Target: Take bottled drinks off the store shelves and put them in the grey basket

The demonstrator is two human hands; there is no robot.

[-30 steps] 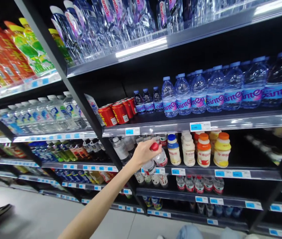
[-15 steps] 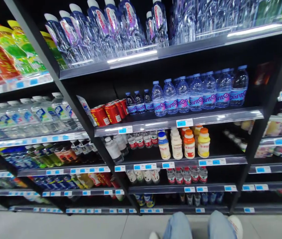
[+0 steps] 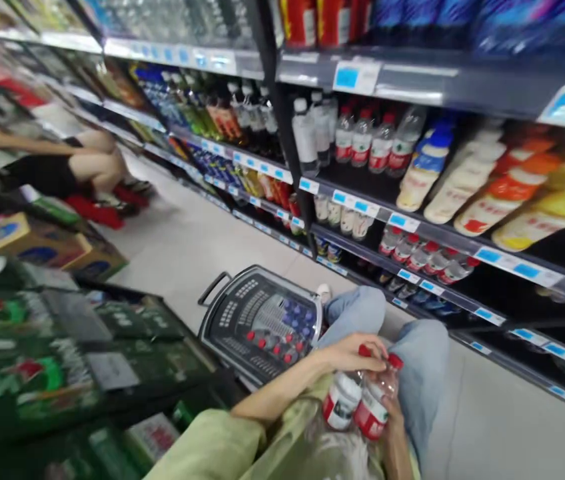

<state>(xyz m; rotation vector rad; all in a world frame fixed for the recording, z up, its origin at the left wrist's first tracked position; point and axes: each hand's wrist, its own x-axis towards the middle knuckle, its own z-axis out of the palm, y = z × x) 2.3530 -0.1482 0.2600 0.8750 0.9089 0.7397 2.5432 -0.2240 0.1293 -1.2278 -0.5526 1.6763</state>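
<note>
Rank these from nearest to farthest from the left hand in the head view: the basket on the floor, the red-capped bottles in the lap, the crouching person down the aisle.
1. Red-capped bottles: directly under the left hand, touching it.
2. Basket: on the floor just left of the knees.
3. Crouching person: far up the aisle, upper left.

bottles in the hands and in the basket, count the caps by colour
In the hands, left hand and right hand: 2 red-capped bottles.
In the basket, red caps: about 8; blur makes this rough.
In the basket, blue caps: about 8; also rough.
Total: about 18 bottles.
</note>
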